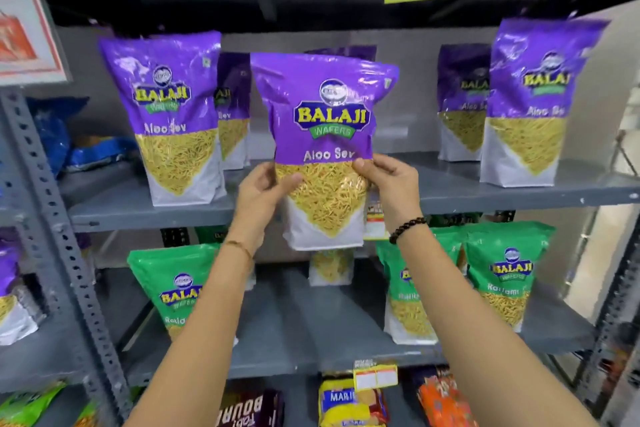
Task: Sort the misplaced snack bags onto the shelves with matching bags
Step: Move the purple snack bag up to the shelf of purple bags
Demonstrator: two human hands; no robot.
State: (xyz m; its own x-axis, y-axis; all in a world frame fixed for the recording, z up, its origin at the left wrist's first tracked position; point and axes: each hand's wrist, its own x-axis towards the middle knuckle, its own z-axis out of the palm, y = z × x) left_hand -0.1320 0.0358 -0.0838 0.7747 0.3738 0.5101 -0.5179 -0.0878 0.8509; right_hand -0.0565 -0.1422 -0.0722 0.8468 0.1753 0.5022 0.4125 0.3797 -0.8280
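- Left hand (265, 191) clamps the left edge of the purple Aloo Sev bag (323, 149), thumb on the front; right hand (386, 184) is closed on the right edge the same way.
- Bag is upright in mid-air, its base below the lip of the upper shelf (485, 196), in front of the gap between the purple bags.
- Step looks like placement: lift the base clear of the lip, push back into the open middle slot, set it flat on its gusset, label out.
- Keep both grips low; the top looks floppy and could tip forward on release.
- Standing purple bags left (169, 114) and right (533, 104) match it, so this is the right row.
- Green bags (502, 270) fill the shelf below; wrong home for it.
- Bag: glossy purple top, clear window of thin yellow strands, white base.
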